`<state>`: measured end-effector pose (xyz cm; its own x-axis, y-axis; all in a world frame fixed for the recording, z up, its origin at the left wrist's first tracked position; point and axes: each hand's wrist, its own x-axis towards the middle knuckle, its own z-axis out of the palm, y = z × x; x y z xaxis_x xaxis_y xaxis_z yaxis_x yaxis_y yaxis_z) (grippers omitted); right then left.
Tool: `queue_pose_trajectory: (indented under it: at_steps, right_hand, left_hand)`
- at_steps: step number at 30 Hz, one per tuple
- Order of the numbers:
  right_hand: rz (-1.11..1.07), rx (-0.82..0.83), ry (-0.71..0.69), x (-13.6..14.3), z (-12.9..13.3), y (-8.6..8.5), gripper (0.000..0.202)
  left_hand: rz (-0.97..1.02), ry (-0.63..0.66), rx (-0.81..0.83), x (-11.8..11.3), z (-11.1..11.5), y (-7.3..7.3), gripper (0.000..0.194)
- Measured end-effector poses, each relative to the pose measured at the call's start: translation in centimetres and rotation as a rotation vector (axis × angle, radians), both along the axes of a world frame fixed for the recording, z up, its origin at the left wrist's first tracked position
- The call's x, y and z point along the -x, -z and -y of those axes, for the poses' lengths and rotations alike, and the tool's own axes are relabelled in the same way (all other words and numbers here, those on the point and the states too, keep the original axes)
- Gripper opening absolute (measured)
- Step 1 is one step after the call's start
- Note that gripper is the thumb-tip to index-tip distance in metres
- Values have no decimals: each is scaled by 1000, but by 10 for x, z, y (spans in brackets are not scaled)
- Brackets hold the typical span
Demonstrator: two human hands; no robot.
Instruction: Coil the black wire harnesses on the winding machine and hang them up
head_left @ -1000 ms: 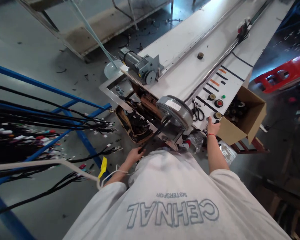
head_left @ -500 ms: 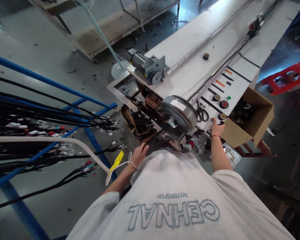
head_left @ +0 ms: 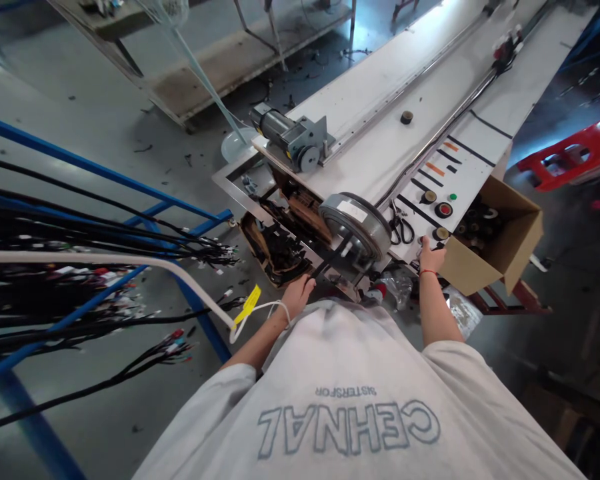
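In the head view, my left hand (head_left: 299, 297) is closed on the end of a black cable (head_left: 325, 267). The cable runs up into the opening of a grey ring-shaped wheel (head_left: 356, 223) at the near end of a long white machine table. At the table's near right corner is my right hand (head_left: 433, 259), one digit stretched out to a small dark round part and the others spread to the side. Just beyond that hand lies a tape roll (head_left: 441, 234). Scissors (head_left: 403, 229) lie to its left, near a red button (head_left: 444, 210).
A cardboard box (head_left: 500, 230) with dark rolls stands right of the table. A motor (head_left: 290, 137) sits on its left edge. Blue racks (head_left: 100, 163) with hanging black cables are on the left. A red plastic frame (head_left: 570, 157) stands at the far right.
My left hand has moved right and slightly up toward the wheel. A length of black cable now shows between it and the wheel. My right hand stays at the table corner.
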<state>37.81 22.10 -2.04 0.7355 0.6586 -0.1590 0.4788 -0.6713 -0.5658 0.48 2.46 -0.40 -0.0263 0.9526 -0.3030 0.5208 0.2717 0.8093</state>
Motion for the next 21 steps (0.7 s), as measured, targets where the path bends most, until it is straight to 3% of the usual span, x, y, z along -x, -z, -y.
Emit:
queue_pose_trajectory:
  at_steps: [12, 21]
  right_hand:
    - [0, -33, 1, 2, 2, -2, 69]
    - [5, -37, -11, 1, 2, -1, 69]
  left_hand:
    - [64, -39, -46, -33, -46, 3, 35]
    - [109, -70, -108, -38, -54, 3, 38]
